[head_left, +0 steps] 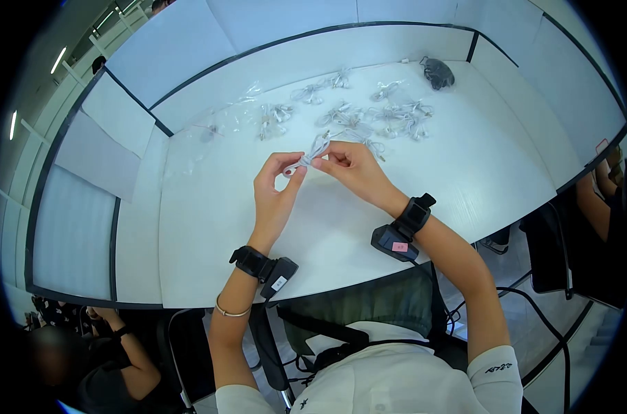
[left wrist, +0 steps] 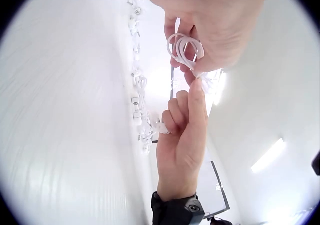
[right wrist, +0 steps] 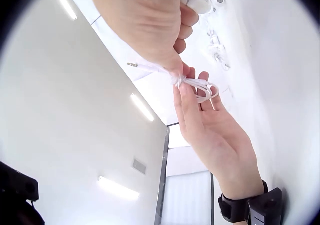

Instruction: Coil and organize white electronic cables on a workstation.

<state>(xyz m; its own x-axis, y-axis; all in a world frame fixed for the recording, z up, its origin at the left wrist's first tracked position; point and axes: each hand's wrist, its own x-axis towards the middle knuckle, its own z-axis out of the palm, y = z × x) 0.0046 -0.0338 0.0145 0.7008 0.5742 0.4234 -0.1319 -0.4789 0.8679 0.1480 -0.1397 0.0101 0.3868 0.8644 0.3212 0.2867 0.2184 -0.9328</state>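
A coiled white earphone cable (head_left: 306,159) is held between both hands above the table. The left hand (head_left: 275,196) pinches the looped end between thumb and fingers; in the left wrist view the loops (left wrist: 186,49) stand out beside its fingers. Thumb and index finger of the right hand (head_left: 362,176) pinch the wrapped middle of the bundle. In the right wrist view a metal plug (right wrist: 132,64) sticks out past the right hand (right wrist: 150,25), and a white earbud piece (right wrist: 199,3) shows by its curled fingers.
Several bagged white cable bundles (head_left: 403,117) lie on the white table (head_left: 313,234) beyond the hands. Thin clear bags (head_left: 210,131) lie at the back left, a dark pouch (head_left: 438,73) at the back right. Low white partitions (head_left: 327,52) enclose the table. Other people sit on both sides.
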